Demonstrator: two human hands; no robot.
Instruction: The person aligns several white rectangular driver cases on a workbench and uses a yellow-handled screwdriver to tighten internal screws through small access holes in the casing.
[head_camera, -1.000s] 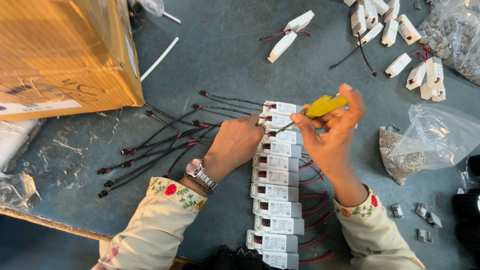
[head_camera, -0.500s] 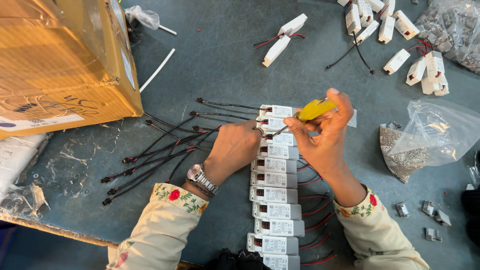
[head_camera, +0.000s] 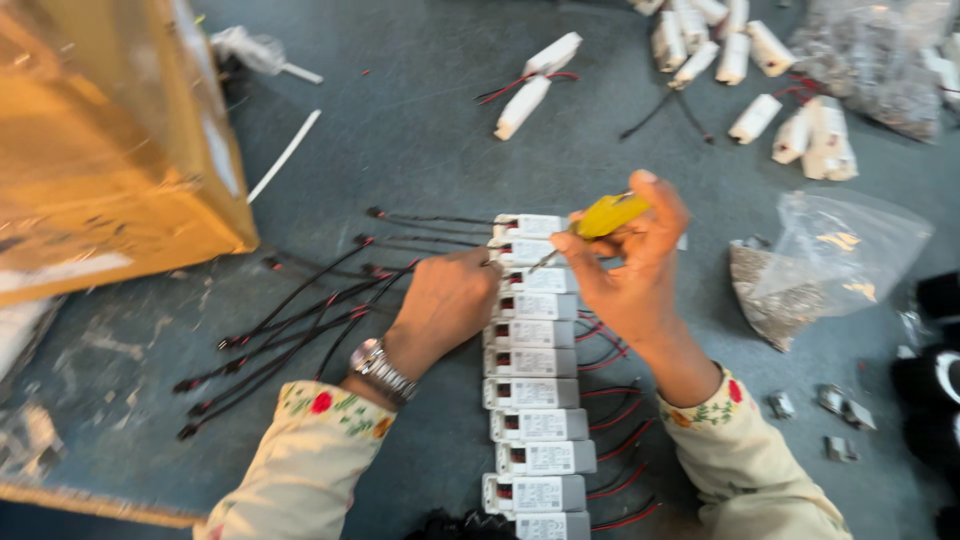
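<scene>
While the right hand (head_camera: 630, 270) grips a yellow screwdriver (head_camera: 600, 218) and the left hand (head_camera: 445, 305) presses white boxes (head_camera: 530, 335), the tip could slip sideways.

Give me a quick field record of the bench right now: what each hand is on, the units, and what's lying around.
Left hand: rests on the column of white units, near its top
Right hand: holds a yellow-handled screwdriver, tip at a unit near the top
White units: one column, side by side, black leads left, red leads right
Cardboard box: upper left
Clear bag: right, holds small parts
Loose white units: top right
</scene>
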